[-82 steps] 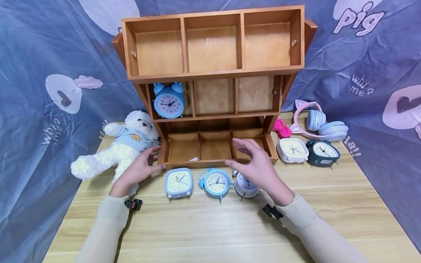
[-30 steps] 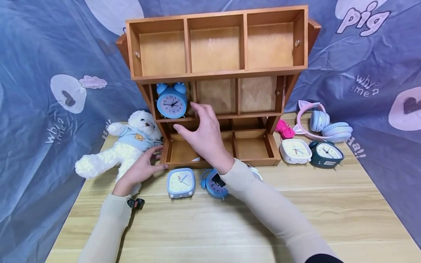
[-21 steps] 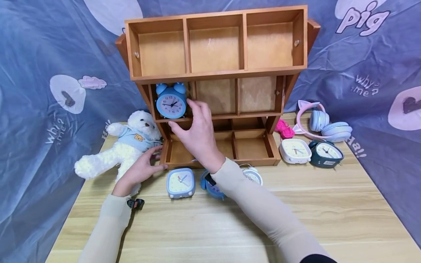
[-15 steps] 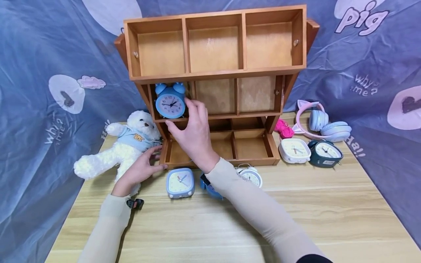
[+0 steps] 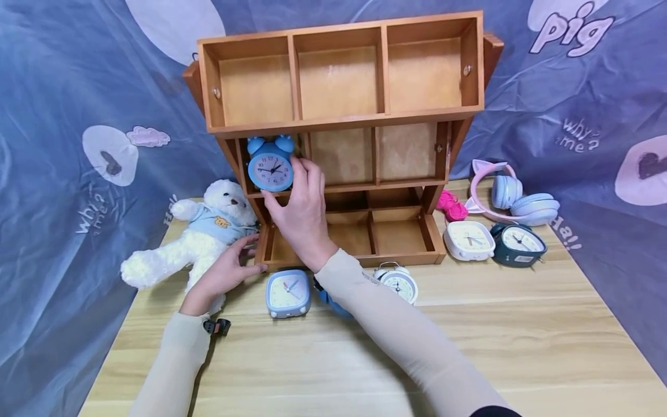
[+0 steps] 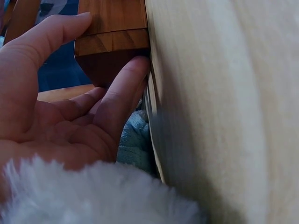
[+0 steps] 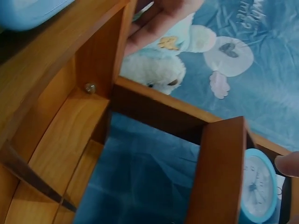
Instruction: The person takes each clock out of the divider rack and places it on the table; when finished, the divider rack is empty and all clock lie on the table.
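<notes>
A light-blue twin-bell alarm clock [image 5: 270, 172] stands in the left compartment of the middle tier of a wooden shelf [image 5: 344, 122]. My right hand [image 5: 302, 217] grips that clock at its right and lower edges, fingers at the side and thumb low in front. In the right wrist view a divider hides part of the clock [image 7: 259, 189]. At the shelf's lower left corner, my left hand [image 5: 227, 275] holds the frame; the left wrist view has thumb and finger against the wooden corner [image 6: 112, 42]. A square blue clock [image 5: 288, 293] sits on the table before the shelf.
A blue clock [image 5: 333, 305], mostly hidden by my right forearm, and a white twin-bell clock [image 5: 398, 285] stand in front. A white teddy bear [image 5: 208, 231] leans at left. Right of the shelf are a white clock [image 5: 469, 240], a dark green clock [image 5: 519, 244], headphones [image 5: 504, 194] and pink yarn [image 5: 452, 205].
My right hand has moved from above the front white clock up and left to the blue alarm clock in the shelf, its fingers closing in on it. My left hand has stayed at the corner.
</notes>
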